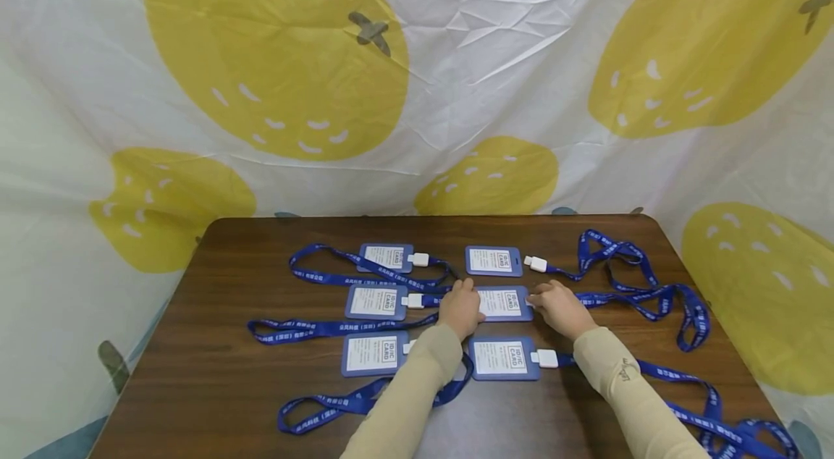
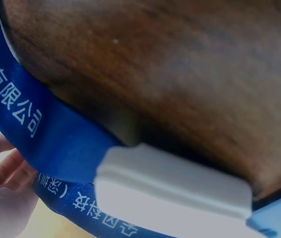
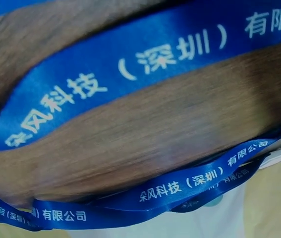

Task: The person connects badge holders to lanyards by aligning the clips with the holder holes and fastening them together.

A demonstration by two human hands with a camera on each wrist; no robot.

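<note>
In the head view, my left hand (image 1: 461,308) holds the left edge of a blue badge holder (image 1: 503,303) in the middle of the right column. My right hand (image 1: 560,308) pinches around the white clip at that holder's right end; the fingers hide most of the clip. From there a blue printed lanyard (image 1: 666,300) runs off to the right. Up close in the left wrist view are another lanyard (image 2: 66,144) and its white clip (image 2: 175,188). The right wrist view shows lanyard straps (image 3: 180,191) and a sliver of my hand.
Above lies a badge holder (image 1: 493,261), its white clip (image 1: 536,263) apart from it. Below is a holder (image 1: 504,358) with clip (image 1: 546,358) at its end. Three holders with lanyards, including the middle one (image 1: 376,302), form the left column on the brown table (image 1: 195,372).
</note>
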